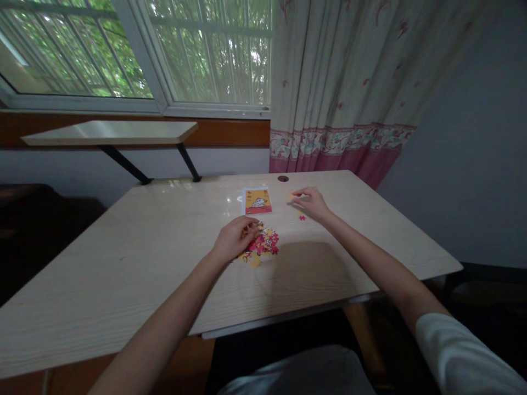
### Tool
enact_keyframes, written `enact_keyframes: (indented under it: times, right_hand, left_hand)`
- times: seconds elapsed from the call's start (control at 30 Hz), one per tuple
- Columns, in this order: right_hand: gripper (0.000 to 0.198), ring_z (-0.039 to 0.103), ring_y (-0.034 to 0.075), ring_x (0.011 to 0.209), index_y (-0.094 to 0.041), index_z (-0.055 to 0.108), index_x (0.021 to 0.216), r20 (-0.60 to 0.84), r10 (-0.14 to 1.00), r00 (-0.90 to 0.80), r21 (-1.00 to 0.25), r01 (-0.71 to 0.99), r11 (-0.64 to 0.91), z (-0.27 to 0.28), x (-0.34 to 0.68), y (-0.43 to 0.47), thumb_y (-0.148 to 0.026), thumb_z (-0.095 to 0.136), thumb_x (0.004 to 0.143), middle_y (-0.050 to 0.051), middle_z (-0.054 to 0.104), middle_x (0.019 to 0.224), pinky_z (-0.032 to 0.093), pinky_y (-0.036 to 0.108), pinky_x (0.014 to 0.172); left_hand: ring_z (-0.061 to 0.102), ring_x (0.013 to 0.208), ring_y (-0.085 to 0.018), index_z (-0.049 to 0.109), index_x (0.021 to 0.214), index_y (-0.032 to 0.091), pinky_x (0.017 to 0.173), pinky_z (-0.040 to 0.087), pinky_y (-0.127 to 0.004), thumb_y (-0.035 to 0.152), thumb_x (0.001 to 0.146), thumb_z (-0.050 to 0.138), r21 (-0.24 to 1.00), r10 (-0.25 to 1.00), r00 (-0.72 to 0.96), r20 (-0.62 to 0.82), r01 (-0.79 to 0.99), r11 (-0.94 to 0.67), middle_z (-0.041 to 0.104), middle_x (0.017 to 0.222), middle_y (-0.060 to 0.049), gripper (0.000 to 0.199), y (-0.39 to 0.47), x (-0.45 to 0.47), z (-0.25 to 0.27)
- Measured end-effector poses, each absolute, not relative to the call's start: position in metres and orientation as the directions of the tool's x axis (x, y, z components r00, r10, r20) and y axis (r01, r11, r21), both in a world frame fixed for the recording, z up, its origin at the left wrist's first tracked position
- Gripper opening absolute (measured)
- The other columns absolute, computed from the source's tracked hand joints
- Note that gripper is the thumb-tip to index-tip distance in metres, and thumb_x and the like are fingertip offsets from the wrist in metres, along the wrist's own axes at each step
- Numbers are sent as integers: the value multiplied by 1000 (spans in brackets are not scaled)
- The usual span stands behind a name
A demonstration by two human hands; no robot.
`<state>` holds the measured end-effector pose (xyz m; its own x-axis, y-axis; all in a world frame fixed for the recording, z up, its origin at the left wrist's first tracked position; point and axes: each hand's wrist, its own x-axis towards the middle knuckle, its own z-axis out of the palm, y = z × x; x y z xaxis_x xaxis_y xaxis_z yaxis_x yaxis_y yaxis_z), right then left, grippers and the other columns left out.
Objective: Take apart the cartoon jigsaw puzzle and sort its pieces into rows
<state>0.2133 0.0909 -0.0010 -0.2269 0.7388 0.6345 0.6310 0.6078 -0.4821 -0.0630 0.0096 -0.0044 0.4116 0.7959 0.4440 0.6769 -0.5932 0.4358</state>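
A heap of small jigsaw puzzle pieces (263, 243) in pink, yellow and white lies near the middle of the desk. My left hand (234, 239) rests at the heap's left side, its fingers bent over the upper pieces and its thumb apart from them. Between the thumb and fingertips of my right hand (312, 203) is a yellow puzzle piece (290, 197), slightly blurred. Just below that hand, a pink puzzle piece (302, 218) lies on the desk beside a yellow one. A picture card (258, 202) with a white animal on yellow and red lies behind the heap.
The pale wooden desk (164, 263) has a round cable hole (283, 179) near its back edge. At the back left, a raised shelf (119, 131) stands on black brackets. Behind the desk are a window and a floral curtain (329, 99).
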Motion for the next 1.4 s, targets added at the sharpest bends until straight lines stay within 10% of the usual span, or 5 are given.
enact_keyframes:
  times: [0.43,1.4]
  right_hand:
    - [27,55,25,100,-27,70,98,289,957,12,-405,908,111,-30,272,176,-43,60,77,5,68,100,39,39,85]
    - [36,44,26,103,-20,66,108,382,844,-376,-138,880,454,-34,264,168,-37,40,90,8,64,111,30,40,88]
  left_hand:
    - [60,84,-17,59,100,19,74,48,-30,30,87,48,408,778,422,466,677,-612,64,94,-6,20,10,-65,-5]
    - [57,72,-14,58,101,18,68,46,-28,29,88,44,434,806,423,415,686,-584,64,91,-5,22,10,-64,-5]
